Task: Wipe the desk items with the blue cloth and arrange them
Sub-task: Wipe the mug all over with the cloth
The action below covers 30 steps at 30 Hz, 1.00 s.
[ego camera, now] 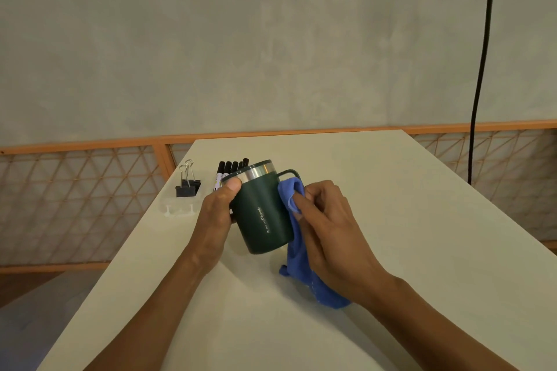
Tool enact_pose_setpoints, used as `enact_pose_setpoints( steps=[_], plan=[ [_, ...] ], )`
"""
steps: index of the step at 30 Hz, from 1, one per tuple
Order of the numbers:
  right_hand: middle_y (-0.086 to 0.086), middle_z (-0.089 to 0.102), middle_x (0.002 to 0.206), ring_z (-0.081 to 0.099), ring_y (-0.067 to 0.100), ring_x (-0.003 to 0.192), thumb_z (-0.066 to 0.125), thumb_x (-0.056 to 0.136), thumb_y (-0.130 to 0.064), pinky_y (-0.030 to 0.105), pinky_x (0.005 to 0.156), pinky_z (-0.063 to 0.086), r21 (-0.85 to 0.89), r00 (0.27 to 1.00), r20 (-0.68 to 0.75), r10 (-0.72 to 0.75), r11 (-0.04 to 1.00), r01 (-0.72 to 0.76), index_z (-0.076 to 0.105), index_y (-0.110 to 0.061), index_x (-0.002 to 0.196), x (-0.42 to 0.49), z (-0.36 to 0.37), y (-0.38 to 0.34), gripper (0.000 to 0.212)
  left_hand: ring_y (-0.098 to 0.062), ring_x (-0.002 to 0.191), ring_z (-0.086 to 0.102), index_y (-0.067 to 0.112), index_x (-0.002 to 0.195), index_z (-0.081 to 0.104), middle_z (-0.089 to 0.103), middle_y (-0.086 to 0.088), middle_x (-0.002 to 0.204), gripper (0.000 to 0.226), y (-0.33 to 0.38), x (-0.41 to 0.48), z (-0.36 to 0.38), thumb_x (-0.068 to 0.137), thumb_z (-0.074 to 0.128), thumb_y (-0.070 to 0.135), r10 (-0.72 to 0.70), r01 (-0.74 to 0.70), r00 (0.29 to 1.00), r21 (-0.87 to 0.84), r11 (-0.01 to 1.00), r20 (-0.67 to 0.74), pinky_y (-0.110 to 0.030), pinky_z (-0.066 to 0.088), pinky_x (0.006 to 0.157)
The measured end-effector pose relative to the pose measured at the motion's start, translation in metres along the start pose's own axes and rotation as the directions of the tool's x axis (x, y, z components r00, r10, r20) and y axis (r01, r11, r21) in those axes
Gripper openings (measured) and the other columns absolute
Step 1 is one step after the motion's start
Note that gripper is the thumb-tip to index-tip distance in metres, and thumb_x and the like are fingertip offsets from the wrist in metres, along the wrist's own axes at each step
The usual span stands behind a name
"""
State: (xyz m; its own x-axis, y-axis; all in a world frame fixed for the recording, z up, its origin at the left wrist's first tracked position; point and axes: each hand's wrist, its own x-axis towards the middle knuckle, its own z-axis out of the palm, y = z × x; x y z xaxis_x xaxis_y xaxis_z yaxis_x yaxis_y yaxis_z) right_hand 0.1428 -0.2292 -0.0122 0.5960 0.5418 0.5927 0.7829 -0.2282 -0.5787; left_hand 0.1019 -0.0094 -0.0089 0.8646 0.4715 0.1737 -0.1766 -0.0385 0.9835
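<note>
Fingers of the left hand (218, 214) curl round the green mug (262, 217), held tilted over the desk (407, 220); the right hand (331, 229) pinches the blue cloth (297, 253) against its side. Mug wiping seems underway; markers (232, 167) and binder clips (187, 184) behind probably remain.

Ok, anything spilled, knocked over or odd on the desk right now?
Nothing stands out. The mug is tilted only because the left hand holds it while the right hand wipes its side with the cloth. No spill shows. The markers and binder clips sit tidily at the far left.
</note>
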Motion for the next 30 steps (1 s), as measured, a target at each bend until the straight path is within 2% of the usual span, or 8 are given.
enact_pose_setpoints(
  steps=[2,8,11,16,21,25,28,30],
  plan=[
    [-0.019,0.047,0.111,0.052,0.020,0.106,0.041,0.114,-0.037,0.042,0.089,0.051,0.159,0.996,0.006,0.090,0.983,-0.090,0.045,-0.056,0.103,0.007,-0.002,-0.005,0.022,-0.026,0.116,0.070,0.038,0.113,0.073,0.076,-0.001,0.113,0.061,-0.001,-0.001,0.003,0.071,0.052,0.077,-0.003,0.003,1.000,0.013,1.000,0.013,-0.042,0.059,0.096],
    [-0.012,0.046,0.121,0.053,0.019,0.110,0.044,0.115,-0.031,0.040,0.088,0.054,-0.148,1.000,-0.014,-0.023,0.989,0.021,0.049,-0.041,0.125,-0.001,-0.001,0.007,0.015,-0.028,0.120,0.069,0.027,0.133,0.066,0.072,-0.009,0.125,0.085,-0.002,0.000,-0.001,0.070,0.051,0.081,0.010,-0.011,0.997,-0.012,1.000,-0.075,-0.053,0.057,0.107],
    [-0.017,0.038,0.137,0.050,0.010,0.122,0.047,0.113,-0.037,0.027,0.092,0.054,-0.134,0.999,-0.024,0.022,0.991,-0.025,0.060,-0.037,0.134,-0.002,-0.003,0.013,0.025,-0.028,0.124,0.067,0.025,0.139,0.064,0.071,-0.010,0.130,0.089,0.000,0.000,-0.004,0.071,0.052,0.081,0.007,-0.009,0.997,-0.024,1.000,-0.082,-0.056,0.055,0.110],
    [-0.022,0.050,0.141,0.053,0.003,0.128,0.047,0.115,-0.028,0.015,0.101,0.045,0.048,0.989,-0.056,0.140,0.989,-0.138,0.062,-0.034,0.141,-0.001,-0.006,0.014,0.031,-0.019,0.119,0.069,0.045,0.118,0.076,0.077,0.006,0.115,0.054,-0.005,-0.001,-0.001,0.076,0.053,0.071,0.009,-0.009,0.998,0.011,1.000,0.067,-0.039,0.063,0.093],
    [-0.019,0.051,0.137,0.052,-0.003,0.124,0.045,0.114,-0.035,0.006,0.099,0.040,-0.038,0.988,-0.051,0.149,0.988,-0.151,0.065,-0.034,0.139,-0.002,-0.015,0.029,0.031,-0.018,0.117,0.070,0.035,0.121,0.071,0.079,0.008,0.109,0.062,0.000,0.000,-0.011,0.073,0.057,0.071,0.020,-0.065,0.974,0.193,0.979,0.224,-0.033,0.059,0.101],
    [-0.019,0.048,0.141,0.051,-0.011,0.122,0.046,0.113,-0.034,0.003,0.096,0.040,-0.036,0.991,-0.036,0.127,0.991,-0.128,0.063,-0.029,0.142,0.003,-0.026,0.033,0.034,-0.020,0.115,0.074,0.031,0.128,0.072,0.079,0.006,0.118,0.063,0.006,0.002,-0.016,0.073,0.073,0.064,0.038,-0.113,0.963,0.270,0.956,0.268,-0.041,0.061,0.100],
    [-0.021,0.045,0.142,0.055,-0.012,0.117,0.045,0.114,-0.030,0.004,0.091,0.043,-0.009,0.989,0.003,0.150,0.989,-0.150,0.061,-0.031,0.140,0.006,-0.034,0.031,0.030,-0.003,0.114,0.071,0.039,0.127,0.068,0.075,0.024,0.118,0.071,0.009,0.002,-0.019,0.062,0.085,0.060,0.039,-0.120,0.965,0.304,0.945,0.259,-0.028,0.061,0.092],
    [-0.038,0.042,0.134,0.053,-0.012,0.118,0.044,0.115,-0.032,0.005,0.090,0.044,0.007,0.983,0.038,0.180,0.984,-0.180,0.060,-0.033,0.140,0.008,-0.035,0.030,0.029,-0.001,0.112,0.071,0.041,0.125,0.067,0.075,0.025,0.117,0.074,0.010,-0.002,-0.016,0.060,0.099,0.054,0.047,-0.141,0.961,0.336,0.931,0.273,-0.021,0.061,0.086]
  ],
)
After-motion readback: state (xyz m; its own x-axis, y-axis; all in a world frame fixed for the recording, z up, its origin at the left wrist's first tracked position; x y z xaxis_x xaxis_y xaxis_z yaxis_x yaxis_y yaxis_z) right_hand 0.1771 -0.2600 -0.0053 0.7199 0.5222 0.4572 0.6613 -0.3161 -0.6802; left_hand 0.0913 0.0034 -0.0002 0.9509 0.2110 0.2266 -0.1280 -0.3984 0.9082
